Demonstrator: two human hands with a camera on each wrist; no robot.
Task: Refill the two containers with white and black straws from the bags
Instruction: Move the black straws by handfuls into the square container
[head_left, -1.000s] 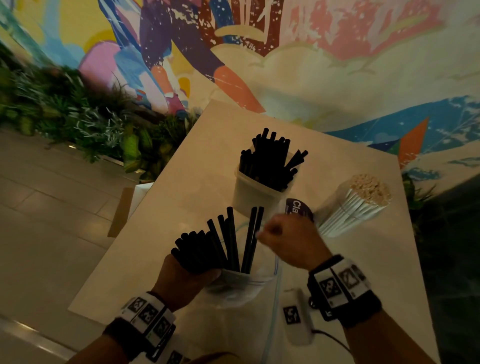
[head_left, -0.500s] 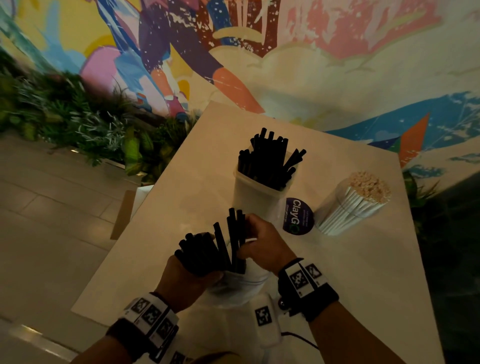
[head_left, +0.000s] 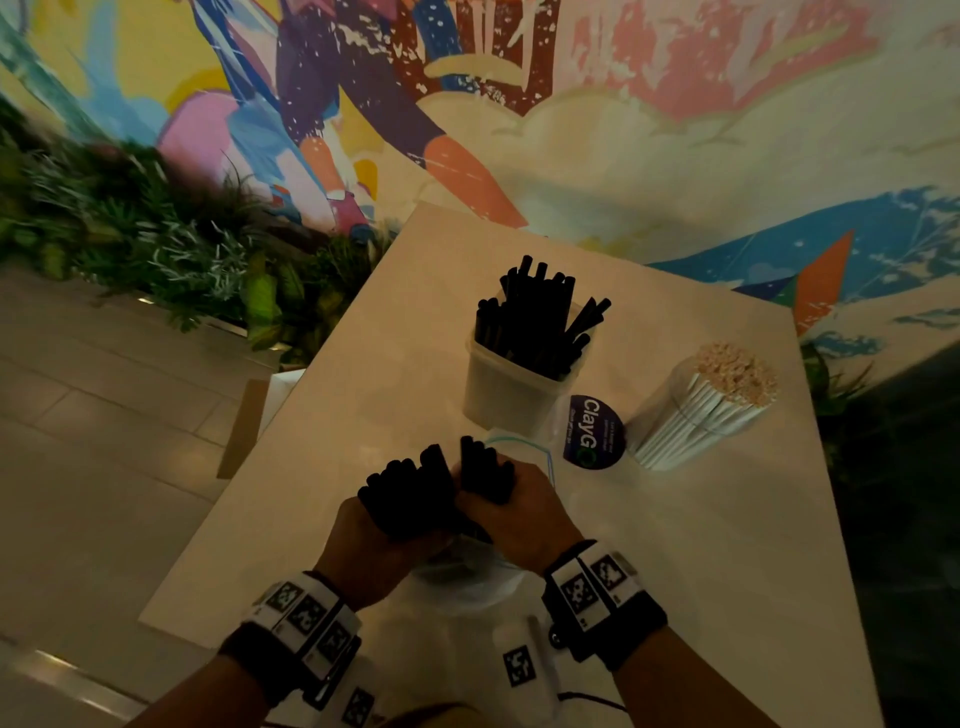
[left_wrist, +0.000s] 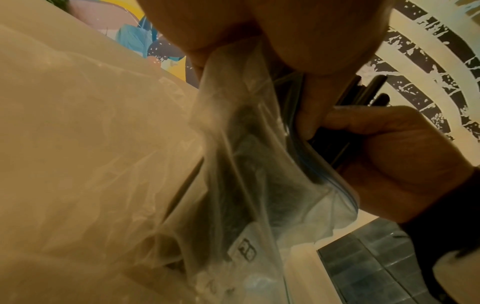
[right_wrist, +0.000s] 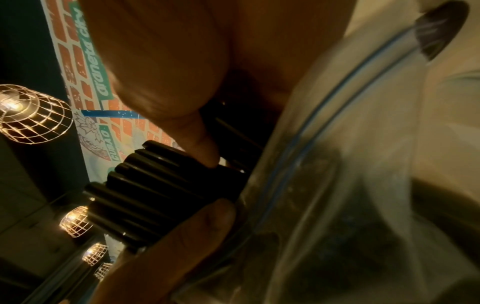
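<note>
In the head view my left hand (head_left: 389, 535) grips the neck of a clear plastic bag (head_left: 462, 577) round a bundle of black straws (head_left: 405, 493). Close beside it, my right hand (head_left: 504, 504) grips a smaller bunch of black straws (head_left: 485, 467) that rises from the same bag. Behind them stands a pale tub (head_left: 506, 400) full of black straws (head_left: 540, 322). To its right a clear container (head_left: 670, 415) holds white straws (head_left: 711, 410), leaning right. The right wrist view shows black straws (right_wrist: 155, 195) against the bag (right_wrist: 337, 164). The left wrist view shows the bag (left_wrist: 233, 164).
A round dark ClayGo sticker (head_left: 595, 431) lies between the two containers. The pale table (head_left: 701, 545) ends just left of my left wrist and behind the tub. Green plants (head_left: 156, 244) and a painted wall lie beyond.
My right hand came back from near the tub to the bag and closed round the straws that stood tallest. Those straws now stick out far less. My left hand kept its grip.
</note>
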